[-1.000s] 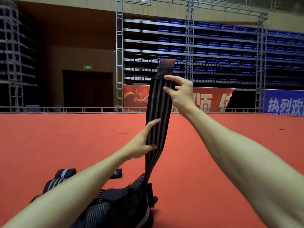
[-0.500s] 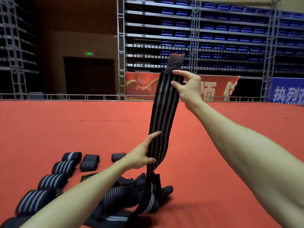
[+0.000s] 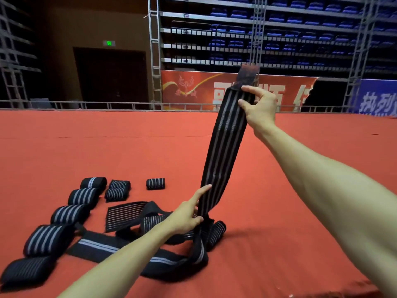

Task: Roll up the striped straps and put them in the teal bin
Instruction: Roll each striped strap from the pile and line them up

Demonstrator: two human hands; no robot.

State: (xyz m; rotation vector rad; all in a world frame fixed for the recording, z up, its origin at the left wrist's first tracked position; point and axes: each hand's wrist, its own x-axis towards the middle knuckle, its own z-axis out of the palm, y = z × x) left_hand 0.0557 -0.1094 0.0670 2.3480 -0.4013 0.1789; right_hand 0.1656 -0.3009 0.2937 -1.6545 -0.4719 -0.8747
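Upright, flat striped strap [image 3: 223, 151], right hand [image 3: 261, 108] pinching top, left hand [image 3: 187, 216] pinching bottom

The loose strap pile [image 3: 96, 250] is covering the near red carpet [image 3: 64, 151]. A stretched strap [image 3: 223, 151] is standing up from the pile's right end, barring a straight sweep across. Rolled straps [image 3: 73, 214] are crowding the pile's left and far-left sides. Right of the pile and far beyond it, bare carpet is lying open to a hand.
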